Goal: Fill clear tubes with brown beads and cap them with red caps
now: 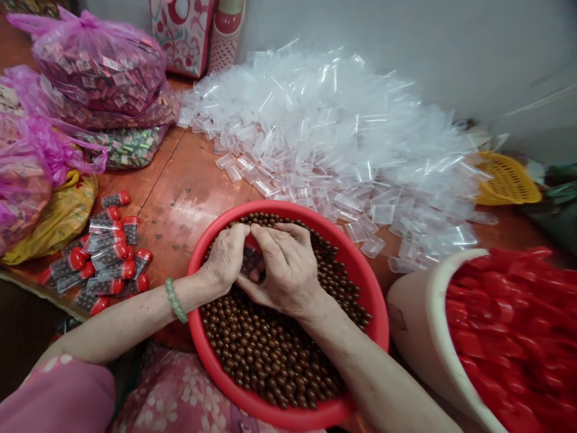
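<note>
Over a red basin (pixel 378 288) full of round brown balls (pixel 265 355), my two hands meet around one small clear container (pixel 250 260). Dark contents show through its wall, and a bit of red is visible at its top. My left hand (pixel 225 257), with a green bead bracelet (pixel 175 300) on the wrist, closes on it from the left. Thumb and fingers of my right hand (pixel 288 264) curl round its other side. Much of the container is hidden by the fingers. Filled containers with red caps (pixel 110 255) lie in a pile on the table to the left.
A large heap of clear plastic tubes (pixel 333 132) covers the back of the wooden table (pixel 189 186). A pale bucket (pixel 419 313) of red caps (pixel 509 337) stands at right. Pink plastic bags (pixel 103 66) sit at left; a yellow basket (pixel 507 179) is at far right.
</note>
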The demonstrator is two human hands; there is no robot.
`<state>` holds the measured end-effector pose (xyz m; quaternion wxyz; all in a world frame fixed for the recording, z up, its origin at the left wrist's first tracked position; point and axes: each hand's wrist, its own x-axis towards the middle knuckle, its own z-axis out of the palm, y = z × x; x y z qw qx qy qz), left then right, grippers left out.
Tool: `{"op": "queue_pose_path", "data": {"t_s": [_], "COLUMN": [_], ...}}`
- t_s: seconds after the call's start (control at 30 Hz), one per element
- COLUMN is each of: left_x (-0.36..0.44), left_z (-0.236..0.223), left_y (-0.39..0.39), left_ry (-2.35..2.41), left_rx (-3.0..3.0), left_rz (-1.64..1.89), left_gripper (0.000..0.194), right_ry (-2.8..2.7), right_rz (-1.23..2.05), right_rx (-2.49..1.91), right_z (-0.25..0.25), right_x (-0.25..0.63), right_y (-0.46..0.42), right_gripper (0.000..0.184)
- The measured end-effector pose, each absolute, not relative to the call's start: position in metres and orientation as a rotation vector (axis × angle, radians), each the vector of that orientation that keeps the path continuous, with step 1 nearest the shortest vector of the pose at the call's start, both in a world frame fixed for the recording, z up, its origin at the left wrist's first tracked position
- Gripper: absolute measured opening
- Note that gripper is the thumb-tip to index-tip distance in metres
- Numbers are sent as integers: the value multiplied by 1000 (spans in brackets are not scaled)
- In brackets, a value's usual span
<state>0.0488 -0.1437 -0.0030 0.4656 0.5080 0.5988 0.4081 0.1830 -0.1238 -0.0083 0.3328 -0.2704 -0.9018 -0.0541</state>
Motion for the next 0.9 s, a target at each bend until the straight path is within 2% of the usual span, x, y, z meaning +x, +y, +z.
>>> {"op": "queue_pose_path", "data": {"t_s": [0.1,0.2,0.27,0.4,0.67,0.9], "left_x": [53,54,53,50,53,61], "left_z": [0,4,3,-4,-2,0], "left_y": [-141,-136,-134,-133,-132,-142], "left_ry": [1375,1053,900,788,763,1011], "left_rx": [941,603,472,402,446,512], "left_rz": [1114,1005,952,918,936,1038], "left_gripper": [27,59,71,67,70,44], "right_ry": [-2351,-2360,-2361,-2356,-2376,-2377], "right_rz": [-120,-31,34,105,34,-196], "right_rx": [-714,-720,-720,-734,-809,-649], "right_z": [-9,-9,-9,-8,-10,-7], "right_x": [184,187,188,189,189,189], "right_y": [-120,-115,-114,-116,-113,-120], "right_gripper": [66,72,79,83,68,66]}}
